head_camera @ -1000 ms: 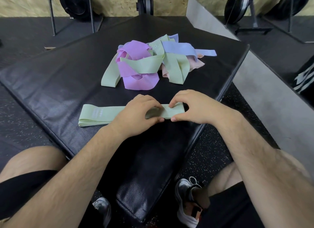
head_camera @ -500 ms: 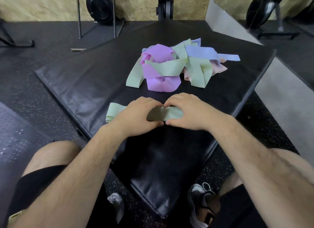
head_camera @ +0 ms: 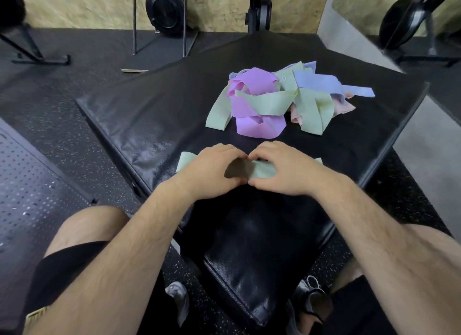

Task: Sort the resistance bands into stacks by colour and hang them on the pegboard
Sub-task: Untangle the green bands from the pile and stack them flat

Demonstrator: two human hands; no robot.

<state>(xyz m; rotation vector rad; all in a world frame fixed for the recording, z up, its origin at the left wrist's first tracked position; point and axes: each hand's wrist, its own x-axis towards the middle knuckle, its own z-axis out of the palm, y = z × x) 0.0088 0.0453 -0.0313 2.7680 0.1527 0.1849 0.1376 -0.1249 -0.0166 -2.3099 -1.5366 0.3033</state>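
**On the black mat, a green band is being squared up**

At the mat's near edge, the fingertips [head_camera: 240, 157] of both hands meet over a green band [head_camera: 262, 171], curled down on its far edge while the thumbs close on the near one. The left hand [head_camera: 212, 170] and the right hand [head_camera: 282, 170] each hold the strip that way, arched into a small hollow where its middle shows in shadow. One end pokes out past the left wrist, and a sliver shows past the right. The band lies flat on the mat [head_camera: 149, 115], close to the person's knees.

Further back on the same mat sits the unsorted pile [head_camera: 282, 102], well apart from the hands, with green loops tangled over a purple band [head_camera: 259, 128], a blue band [head_camera: 321, 84] and a pink band [head_camera: 345, 109] beneath. No pegboard is in view from here.

My reading is that sorting has barely begun and this is the start of the green stack, being smoothed and straightened. The next move seems to call for letting go, reaching to the pile and teasing a green loop free without dragging the purple one along, then laying it squarely on top.
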